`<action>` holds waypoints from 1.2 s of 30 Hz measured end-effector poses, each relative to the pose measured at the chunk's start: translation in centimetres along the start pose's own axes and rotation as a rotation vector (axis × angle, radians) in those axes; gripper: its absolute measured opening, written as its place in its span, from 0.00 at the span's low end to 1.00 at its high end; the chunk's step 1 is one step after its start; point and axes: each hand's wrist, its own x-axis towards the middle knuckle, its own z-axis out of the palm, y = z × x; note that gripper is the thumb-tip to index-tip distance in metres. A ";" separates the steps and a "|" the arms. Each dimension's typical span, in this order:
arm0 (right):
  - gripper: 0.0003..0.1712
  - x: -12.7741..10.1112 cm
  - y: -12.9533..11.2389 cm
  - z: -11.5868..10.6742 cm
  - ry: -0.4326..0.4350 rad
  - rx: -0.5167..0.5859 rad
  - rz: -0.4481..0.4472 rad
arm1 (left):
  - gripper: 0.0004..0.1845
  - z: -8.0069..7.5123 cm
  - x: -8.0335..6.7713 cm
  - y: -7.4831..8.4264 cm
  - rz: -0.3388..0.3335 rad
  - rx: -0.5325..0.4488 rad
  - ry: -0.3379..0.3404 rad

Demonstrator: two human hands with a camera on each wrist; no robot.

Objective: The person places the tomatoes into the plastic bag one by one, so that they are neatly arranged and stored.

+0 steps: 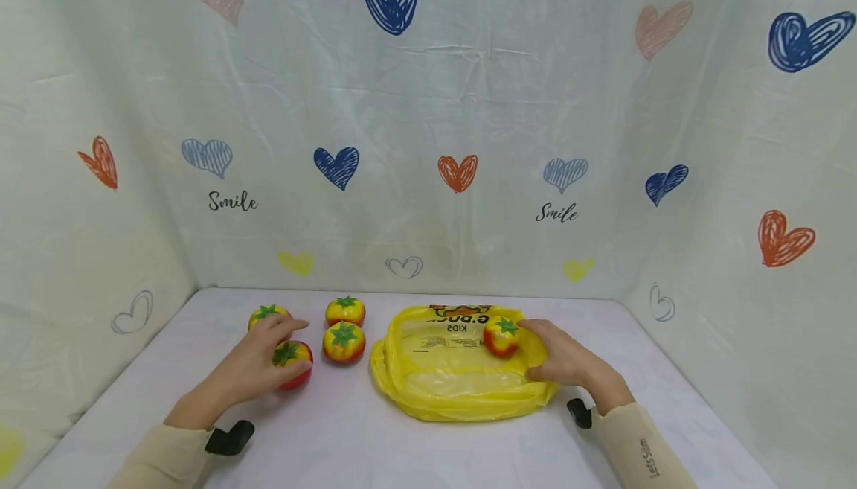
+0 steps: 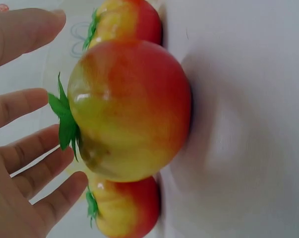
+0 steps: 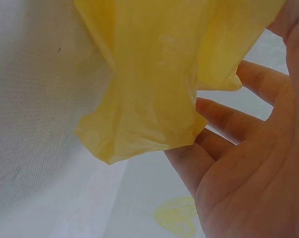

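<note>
Soft, even brightness fills the space; shadows lie faint. The head view bows at its edges, and both wrist close-ups look slightly blurred.

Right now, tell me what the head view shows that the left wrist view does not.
Only the head view shows the yellow bag, the tomato on it, the right hand at its edge, and the heart-printed backdrop. Only the left wrist view shows the nearest tomato close up, with a gap between it and the spread fingers. Both show the left hand and the white table.
</note>
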 end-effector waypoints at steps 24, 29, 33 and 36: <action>0.47 0.0 0.0 -0.2 0.015 -0.012 -0.045 | 0.38 -0.4 -0.3 -1.0 -0.112 -0.021 -0.148; 0.47 0.0 0.0 -0.1 0.012 -0.002 -0.034 | 0.39 -0.3 -0.4 -1.2 -0.130 -0.044 -0.163; 0.47 0.0 0.2 0.0 0.008 -0.003 -0.029 | 0.39 -0.4 -0.6 -1.3 -0.133 -0.067 -0.184; 0.48 0.0 0.2 0.0 0.008 0.000 -0.025 | 0.40 -0.4 -0.6 -1.3 -0.136 -0.084 -0.203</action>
